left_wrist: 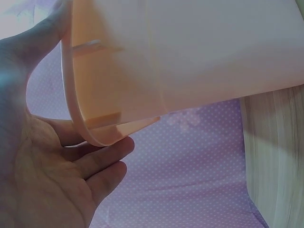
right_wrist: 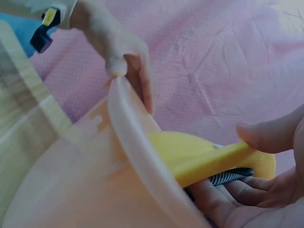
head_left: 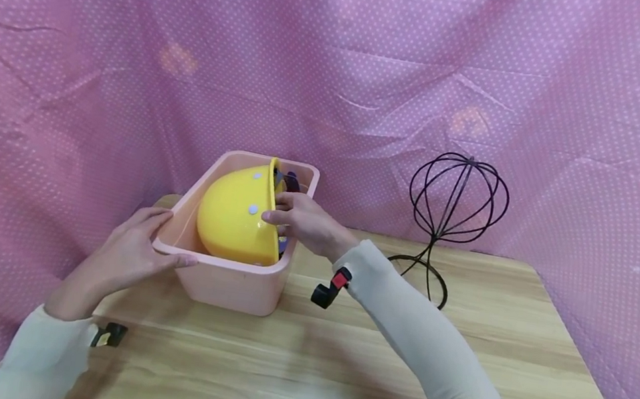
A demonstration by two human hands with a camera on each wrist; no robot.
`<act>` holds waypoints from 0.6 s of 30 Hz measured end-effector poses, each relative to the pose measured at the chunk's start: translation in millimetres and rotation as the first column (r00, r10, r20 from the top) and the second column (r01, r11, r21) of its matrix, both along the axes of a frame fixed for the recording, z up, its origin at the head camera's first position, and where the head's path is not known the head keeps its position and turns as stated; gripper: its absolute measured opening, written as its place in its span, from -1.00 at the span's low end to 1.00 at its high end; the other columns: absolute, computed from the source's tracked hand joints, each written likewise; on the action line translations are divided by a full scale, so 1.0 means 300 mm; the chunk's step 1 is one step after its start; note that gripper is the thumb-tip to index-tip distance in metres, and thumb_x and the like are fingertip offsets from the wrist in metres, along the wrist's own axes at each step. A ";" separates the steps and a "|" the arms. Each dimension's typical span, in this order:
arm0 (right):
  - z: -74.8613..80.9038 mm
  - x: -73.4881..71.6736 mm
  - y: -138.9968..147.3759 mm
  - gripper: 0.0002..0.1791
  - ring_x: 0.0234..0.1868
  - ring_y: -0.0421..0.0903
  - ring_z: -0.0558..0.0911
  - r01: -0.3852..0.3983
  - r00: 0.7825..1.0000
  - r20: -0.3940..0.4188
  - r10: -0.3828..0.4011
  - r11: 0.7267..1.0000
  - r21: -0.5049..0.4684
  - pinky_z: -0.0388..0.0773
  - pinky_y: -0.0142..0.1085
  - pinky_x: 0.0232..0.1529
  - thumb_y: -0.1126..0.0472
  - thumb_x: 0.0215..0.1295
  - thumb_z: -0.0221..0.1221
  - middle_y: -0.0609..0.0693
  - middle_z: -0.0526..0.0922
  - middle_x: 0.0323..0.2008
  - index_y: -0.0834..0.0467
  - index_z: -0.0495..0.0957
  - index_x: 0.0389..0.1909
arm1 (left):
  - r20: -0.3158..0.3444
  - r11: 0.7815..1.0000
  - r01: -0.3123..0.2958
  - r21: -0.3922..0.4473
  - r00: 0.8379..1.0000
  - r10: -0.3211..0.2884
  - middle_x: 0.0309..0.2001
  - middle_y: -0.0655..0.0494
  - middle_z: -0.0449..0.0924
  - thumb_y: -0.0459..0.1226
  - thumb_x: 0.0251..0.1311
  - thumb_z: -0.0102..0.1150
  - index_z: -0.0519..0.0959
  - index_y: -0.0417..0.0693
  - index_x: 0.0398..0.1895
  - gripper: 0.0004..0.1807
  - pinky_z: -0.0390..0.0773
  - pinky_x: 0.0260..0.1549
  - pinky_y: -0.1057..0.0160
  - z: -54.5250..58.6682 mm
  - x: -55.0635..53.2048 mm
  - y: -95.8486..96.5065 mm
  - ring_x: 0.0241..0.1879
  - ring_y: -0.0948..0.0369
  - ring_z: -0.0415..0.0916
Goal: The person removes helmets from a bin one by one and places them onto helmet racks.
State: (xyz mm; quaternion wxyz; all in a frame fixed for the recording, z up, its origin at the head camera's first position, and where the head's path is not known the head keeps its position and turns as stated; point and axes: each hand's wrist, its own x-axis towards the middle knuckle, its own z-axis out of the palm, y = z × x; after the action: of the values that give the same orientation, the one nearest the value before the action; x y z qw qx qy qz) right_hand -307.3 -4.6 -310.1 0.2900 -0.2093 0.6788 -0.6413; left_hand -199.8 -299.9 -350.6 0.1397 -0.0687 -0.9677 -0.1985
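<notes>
Black wire stand (head_left: 435, 237) to your right
It stands upright on your wooden table (head_left: 248, 372), near the dotted pink cloth (head_left: 370, 98).

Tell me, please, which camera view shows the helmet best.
The head view: the helmet shows much of its shell, on its side in the bin. The right wrist view shows only a part, where the right hand grips its rim. The left wrist view shows none.

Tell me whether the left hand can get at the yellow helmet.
Probably yes, if the left hand releases the pink bin, whose open top leaves the way to the yellow helmet free.
</notes>
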 end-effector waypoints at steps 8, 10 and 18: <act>0.004 0.010 0.035 -0.47 0.35 0.09 0.56 0.102 0.992 0.088 -0.094 0.990 -0.097 0.52 -0.09 0.37 0.30 0.51 0.08 0.21 0.50 0.32 0.34 0.25 0.41 | 0.014 1.000 0.002 -0.006 1.000 -0.002 0.37 -0.31 0.32 0.33 -0.06 0.43 0.31 -0.44 0.42 0.22 0.35 0.27 -0.37 0.001 -0.005 -0.004 0.35 -0.27 0.31; -0.002 0.013 0.045 -0.47 0.36 0.10 0.55 0.121 0.989 0.094 -0.112 0.987 -0.106 0.52 -0.09 0.38 0.30 0.52 0.07 0.21 0.49 0.33 0.34 0.24 0.42 | 0.020 1.000 0.004 -0.008 1.000 -0.004 0.38 -0.29 0.32 0.34 -0.06 0.42 0.30 -0.42 0.43 0.22 0.34 0.28 -0.38 0.001 -0.007 -0.003 0.36 -0.27 0.31; -0.022 0.023 0.072 -0.49 0.27 0.02 0.60 0.198 0.976 0.129 -0.174 0.959 -0.202 0.48 -0.11 0.41 0.32 0.52 0.06 0.21 0.51 0.31 0.34 0.28 0.41 | -0.013 1.000 0.014 0.009 1.000 -0.014 0.36 -0.29 0.34 0.29 -0.05 0.45 0.33 -0.42 0.41 0.18 0.36 0.25 -0.40 0.001 -0.001 -0.005 0.32 -0.27 0.34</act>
State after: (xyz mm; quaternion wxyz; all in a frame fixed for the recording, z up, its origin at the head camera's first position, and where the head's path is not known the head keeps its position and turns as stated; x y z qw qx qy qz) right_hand -300.5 17.1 -316.8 0.2409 -0.1388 0.6055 -0.7457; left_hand -200.0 -301.4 -350.4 0.1447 -0.0761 -0.9654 -0.2033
